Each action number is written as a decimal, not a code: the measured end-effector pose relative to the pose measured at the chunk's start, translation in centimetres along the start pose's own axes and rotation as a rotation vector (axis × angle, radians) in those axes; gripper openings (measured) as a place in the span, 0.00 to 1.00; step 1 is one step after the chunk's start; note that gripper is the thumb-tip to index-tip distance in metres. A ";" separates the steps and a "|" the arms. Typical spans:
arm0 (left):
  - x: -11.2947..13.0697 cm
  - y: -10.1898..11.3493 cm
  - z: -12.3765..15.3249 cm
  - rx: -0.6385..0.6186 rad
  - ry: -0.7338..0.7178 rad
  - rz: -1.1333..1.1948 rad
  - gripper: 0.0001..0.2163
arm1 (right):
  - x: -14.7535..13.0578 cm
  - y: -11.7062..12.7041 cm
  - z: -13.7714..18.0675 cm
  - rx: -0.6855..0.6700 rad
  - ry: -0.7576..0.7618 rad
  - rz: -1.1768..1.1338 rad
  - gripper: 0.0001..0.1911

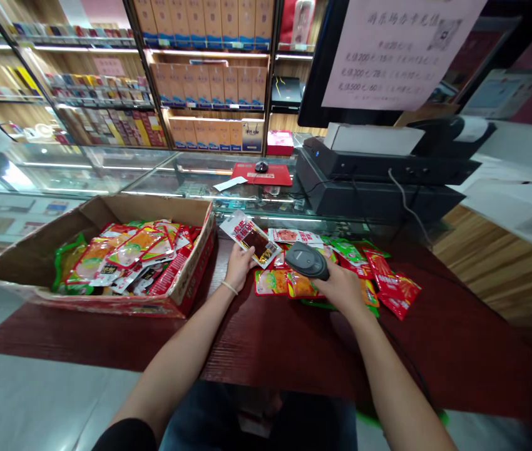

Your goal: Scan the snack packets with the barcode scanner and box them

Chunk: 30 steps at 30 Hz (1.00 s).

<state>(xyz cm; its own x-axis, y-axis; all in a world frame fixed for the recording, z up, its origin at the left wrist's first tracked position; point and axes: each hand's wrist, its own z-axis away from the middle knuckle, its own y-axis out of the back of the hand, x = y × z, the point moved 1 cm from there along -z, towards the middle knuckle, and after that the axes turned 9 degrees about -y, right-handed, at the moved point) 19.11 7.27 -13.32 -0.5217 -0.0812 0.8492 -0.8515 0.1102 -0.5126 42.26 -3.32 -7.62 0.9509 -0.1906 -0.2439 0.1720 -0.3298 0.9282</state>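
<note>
Between the thumb and fingers of my left hand (pixel 239 268) is a snack packet (pixel 253 240), white with red print and a dark window. My right hand (pixel 342 289) is wrapped round a dark barcode scanner (pixel 307 260), its head tilted toward that packet. Under and around the scanner lie orange snack packets (pixel 271 282), a green packet (pixel 348 250) and a red packet (pixel 390 282) on the dark red tabletop (pixel 266 344). To the left of my left hand stands an open cardboard box (pixel 195 275) with many mixed snack packets (pixel 134 247) inside.
Behind the packets is a glass counter (pixel 191 178) with a red mouse pad (pixel 275 175) and a mouse (pixel 261 166). A monitor (pixel 313 75) with a paper notice (pixel 397 56) and black machines (pixel 383 194) stand at the right. Shelves of boxes (pixel 214 81) line the back.
</note>
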 end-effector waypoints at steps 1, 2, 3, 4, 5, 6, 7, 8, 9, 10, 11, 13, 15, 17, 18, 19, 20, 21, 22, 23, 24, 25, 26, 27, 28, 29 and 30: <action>0.0 -0.1 0.0 -0.001 -0.007 -0.031 0.25 | 0.0 0.0 0.0 0.010 -0.005 -0.010 0.23; 0.1 -0.3 0.0 -0.003 -0.018 -0.071 0.24 | 0.1 0.0 -0.1 0.021 -0.008 -0.017 0.23; 0.5 -0.6 0.0 -0.011 -0.036 -0.119 0.22 | 0.1 0.1 -0.1 0.035 -0.013 -0.025 0.22; 1.1 -1.0 0.0 -0.026 -0.063 -0.174 0.20 | 0.2 0.2 -0.2 0.051 -0.020 -0.032 0.22; 2.1 -1.5 0.0 -0.053 -0.098 -0.238 0.18 | 0.3 0.3 -0.3 0.070 -0.029 -0.043 0.21; 3.3 -2.1 0.2 -0.090 -0.139 -0.315 0.17 | 0.2 0.4 -0.5 0.094 -0.041 -0.060 0.21; 4.9 -2.7 0.4 -0.132 -0.186 -0.401 0.15 | 0.2 0.6 -0.6 0.119 -0.050 -0.083 0.21; 6.7 -3.1 0.8 -0.174 -0.238 -0.493 0.14 | 0.0 0.9 -0.7 0.145 -0.059 -0.110 0.21; 8.7 -3.5 1.3 -0.208 -0.292 -0.594 0.13 | -0.4 1.1 -0.8 0.170 -0.067 -0.138 0.22; 10.8 -3.6 1.8 -0.231 -0.346 -0.689 0.13 | -0.8 1.4 -0.9 0.190 -0.069 -0.167 0.22; 12.9 -3.4 2.3 -0.238 -0.404 -0.786 0.13 | -1.4 1.8 -1.0 0.205 -0.066 -0.196 0.22; 16.9 -2.3 3.3 -0.207 -0.498 -0.976 0.11 | -2.8 2.4 -1.1 0.217 -0.037 -0.246 0.23; 20.3 0.0 3.9 -0.116 -0.544 -1.142 0.10 | -4.5 2.7 -1.2 0.228 0.009 -0.279 0.24; 23.0 3.1 4.1 0.019 -0.545 -1.284 0.10 | -6.2 2.8 -1.2 0.240 0.041 -0.294 0.22; 24.0 4.7 4.2 0.086 -0.527 -1.350 0.11 | -7.1 2.7 -1.1 0.244 0.054 -0.300 0.21; 24.8 6.4 4.1 0.128 -0.490 -1.415 0.11 | -7.9 2.6 -1.1 0.245 0.063 -0.308 0.21; 25.3 8.0 4.1 0.138 -0.437 -1.478 0.12 | -8.6 2.4 -1.0 0.241 0.073 -0.319 0.21; 25.6 9.5 4.0 0.114 -0.375 -1.537 0.12 | -9.4 2.2 -0.9 0.232 0.080 -0.329 0.22; 25.7 10.8 3.9 0.068 -0.311 -1.590 0.13 | -10.0 2.0 -0.8 0.221 0.084 -0.337 0.23; 25.6 11.9 3.9 0.018 -0.259 -1.630 0.14 | -10.6 1.8 -0.8 0.208 0.085 -0.341 0.24; 25.4 12.7 3.8 -0.021 -0.228 -1.658 0.14 | -11.1 1.7 -0.7 0.193 0.085 -0.341 0.24; 25.2 13.3 3.9 -0.041 -0.220 -1.671 0.15 | -11.5 1.6 -0.6 0.178 0.086 -0.337 0.23; 25.0 13.6 3.9 -0.042 -0.229 -1.670 0.15 | -11.8 1.5 -0.6 0.166 0.088 -0.333 0.23; 24.8 13.7 4.0 -0.034 -0.250 -1.659 0.15 | -11.9 1.6 -0.6 0.158 0.091 -0.329 0.22; 24.7 13.6 4.1 -0.020 -0.278 -1.644 0.15 | -12.0 1.6 -0.5 0.153 0.095 -0.325 0.22; 24.6 13.2 4.3 -0.013 -0.311 -1.630 0.15 | -12.0 1.7 -0.5 0.155 0.097 -0.320 0.22; 24.5 12.6 4.5 -0.009 -0.349 -1.617 0.15 | -11.8 1.9 -0.5 0.163 0.095 -0.312 0.22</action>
<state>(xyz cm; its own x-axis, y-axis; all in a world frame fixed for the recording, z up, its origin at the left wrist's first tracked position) -4.63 2.21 0.47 0.8606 -0.3142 0.4008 -0.4904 -0.2992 0.8185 31.46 -1.19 -2.87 0.8799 0.0269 -0.4743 0.4219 -0.5030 0.7543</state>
